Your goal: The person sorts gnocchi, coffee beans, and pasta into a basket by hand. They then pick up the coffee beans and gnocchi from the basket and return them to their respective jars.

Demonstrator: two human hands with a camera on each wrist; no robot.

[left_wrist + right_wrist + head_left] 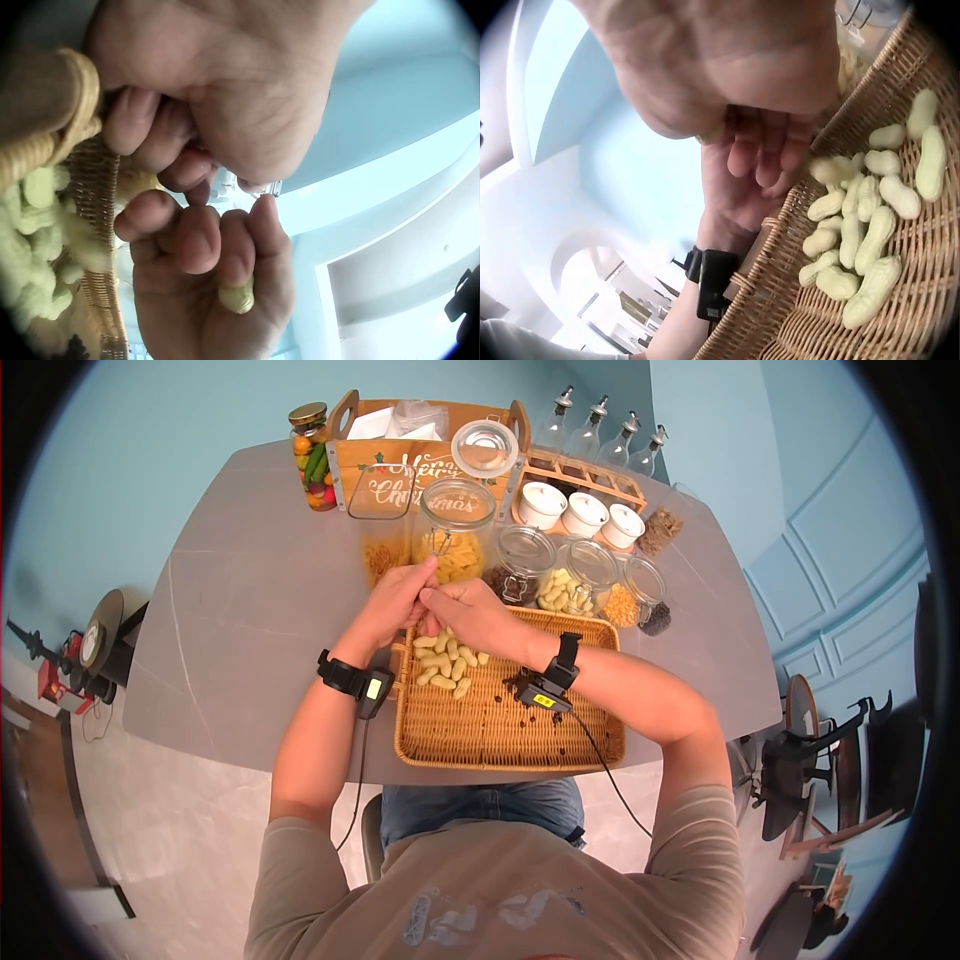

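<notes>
Both hands meet over the back left edge of a wicker basket (480, 750), fingers close together. My right hand (475, 622) has its fingers curled; in the left wrist view a peanut (237, 298) is held under one of its fingertips against the palm. My left hand (390, 608) has curled fingers (135, 116) right against the right hand's fingertips; I cannot tell what it holds, as the hands cover each other. Below them, several unshelled peanuts (874, 240) lie heaped in the basket's left part.
Small dark beans (558, 718) lie scattered in the basket's right half. Behind it stand a pasta jar (455, 555), a jar of peanuts (568, 592) and other jars. Farther back are a wooden crate (350, 460), white lidded pots (585, 515) and glass bottles (590, 430).
</notes>
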